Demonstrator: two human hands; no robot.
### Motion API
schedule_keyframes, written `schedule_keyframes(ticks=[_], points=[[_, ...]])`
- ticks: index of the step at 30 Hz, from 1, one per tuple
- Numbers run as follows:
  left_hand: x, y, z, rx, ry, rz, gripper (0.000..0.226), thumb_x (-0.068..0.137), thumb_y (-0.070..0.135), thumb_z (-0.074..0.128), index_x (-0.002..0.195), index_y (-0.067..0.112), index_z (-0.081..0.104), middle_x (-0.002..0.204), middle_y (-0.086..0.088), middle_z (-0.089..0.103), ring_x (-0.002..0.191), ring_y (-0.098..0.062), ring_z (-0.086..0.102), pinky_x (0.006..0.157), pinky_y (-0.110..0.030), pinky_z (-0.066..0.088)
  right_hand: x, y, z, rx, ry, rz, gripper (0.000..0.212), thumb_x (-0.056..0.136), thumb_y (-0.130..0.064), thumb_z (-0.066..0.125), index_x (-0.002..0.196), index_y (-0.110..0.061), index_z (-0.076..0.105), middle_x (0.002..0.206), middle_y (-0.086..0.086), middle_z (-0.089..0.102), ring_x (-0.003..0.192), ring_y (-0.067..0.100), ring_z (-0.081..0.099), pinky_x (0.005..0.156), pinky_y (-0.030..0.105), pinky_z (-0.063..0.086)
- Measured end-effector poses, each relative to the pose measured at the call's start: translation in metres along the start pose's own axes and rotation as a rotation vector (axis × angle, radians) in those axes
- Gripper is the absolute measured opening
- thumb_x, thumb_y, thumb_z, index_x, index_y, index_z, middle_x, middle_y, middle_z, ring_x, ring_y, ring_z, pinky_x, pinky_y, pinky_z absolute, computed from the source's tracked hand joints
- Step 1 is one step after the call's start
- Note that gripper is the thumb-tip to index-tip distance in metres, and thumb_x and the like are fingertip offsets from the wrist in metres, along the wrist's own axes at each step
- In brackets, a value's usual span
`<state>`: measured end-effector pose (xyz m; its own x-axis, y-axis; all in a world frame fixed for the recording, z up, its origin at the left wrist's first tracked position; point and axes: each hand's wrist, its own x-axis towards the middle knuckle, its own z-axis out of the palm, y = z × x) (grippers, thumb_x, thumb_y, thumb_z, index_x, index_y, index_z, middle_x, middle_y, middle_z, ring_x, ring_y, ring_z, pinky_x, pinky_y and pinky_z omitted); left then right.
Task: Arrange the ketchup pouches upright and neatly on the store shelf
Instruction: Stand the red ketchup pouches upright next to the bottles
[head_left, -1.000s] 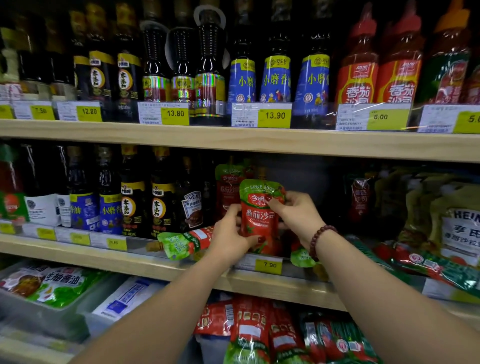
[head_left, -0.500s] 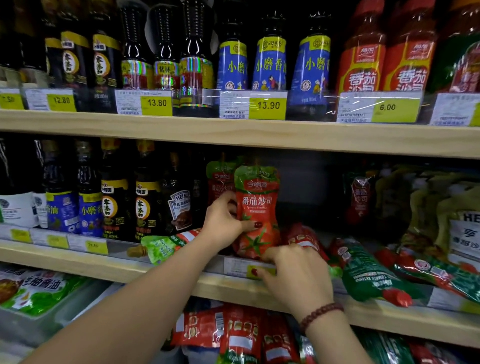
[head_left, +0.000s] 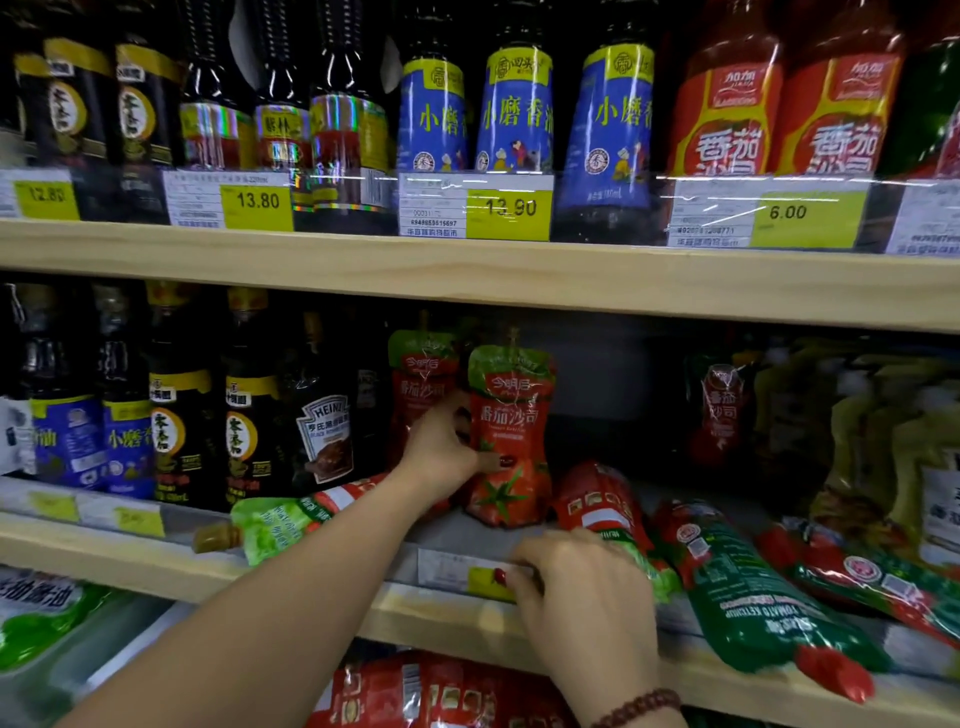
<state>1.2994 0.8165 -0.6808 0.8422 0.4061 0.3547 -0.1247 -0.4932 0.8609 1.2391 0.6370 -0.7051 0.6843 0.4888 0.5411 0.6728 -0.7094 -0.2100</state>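
head: left hand (head_left: 441, 452) grips upright pouch (head_left: 511, 441); right hand (head_left: 582, 597) maybe touches tag (head_left: 452, 571)

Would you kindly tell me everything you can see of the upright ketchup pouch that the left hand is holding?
The upright ketchup pouch is a glossy, soft-looking plastic pack: green top with a small spout, red body with white Chinese lettering, a tomato printed near the base. It stands on the middle shelf, front facing out. The left hand grips its left edge, thumb across the front. A second upright pouch stands just behind, to the left.
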Motion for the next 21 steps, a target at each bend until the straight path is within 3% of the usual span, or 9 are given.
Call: schedule_keyframes(ticks=[2,4,6,11,21], points=[[-0.004,-0.001,0.002,0.074,0.03,0.068,0.082,0.057,0.013,0.086,0.126,0.023,0.042,0.102,0.0,0.063,0.099,-0.022,0.062,0.084,-0.035,0.051,0.0,-0.001,-0.001,0.004,-0.018,0.016,0.028,0.087,-0.044,0.044,0.102,-0.031,0.063,0.099,-0.012,0.062,0.095,0.009,0.052,0.08,0.025,0.039],[-0.012,-0.004,0.004,0.147,0.079,0.158,0.11,0.059,0.017,0.085,0.144,0.033,0.015,0.11,-0.002,0.062,0.105,-0.021,0.061,0.087,-0.032,0.049,-0.001,-0.002,-0.001,0.006,-0.032,0.043,0.029,0.087,-0.045,0.043,0.106,-0.033,0.062,0.103,-0.012,0.059,0.1,0.011,0.052,0.083,0.025,0.04],[-0.021,-0.005,0.005,0.247,0.073,0.242,0.127,0.06,0.023,0.084,0.138,0.054,-0.011,0.125,-0.007,0.058,0.112,-0.023,0.057,0.092,-0.032,0.046,-0.001,-0.003,-0.002,0.012,-0.025,0.091,0.029,0.086,-0.046,0.046,0.109,-0.036,0.061,0.106,-0.01,0.056,0.101,0.012,0.051,0.085,0.023,0.039],[-0.022,0.004,0.009,0.465,0.03,0.301,0.119,0.068,0.022,0.078,0.126,0.071,-0.014,0.133,-0.014,0.044,0.115,-0.035,0.054,0.092,-0.045,0.05,-0.002,-0.004,-0.006,-0.011,-0.015,0.172,0.026,0.083,-0.049,0.051,0.102,-0.038,0.063,0.103,-0.009,0.056,0.1,0.013,0.051,0.085,0.022,0.038],[0.006,-0.004,0.023,0.479,0.073,0.285,0.111,0.077,0.018,0.068,0.125,0.065,-0.02,0.11,-0.014,0.063,0.095,-0.031,0.064,0.082,-0.04,0.054,-0.003,0.004,-0.003,-0.003,-0.007,0.144,0.027,0.082,-0.053,0.05,0.097,-0.035,0.062,0.098,-0.01,0.058,0.101,0.008,0.044,0.083,0.022,0.028]])
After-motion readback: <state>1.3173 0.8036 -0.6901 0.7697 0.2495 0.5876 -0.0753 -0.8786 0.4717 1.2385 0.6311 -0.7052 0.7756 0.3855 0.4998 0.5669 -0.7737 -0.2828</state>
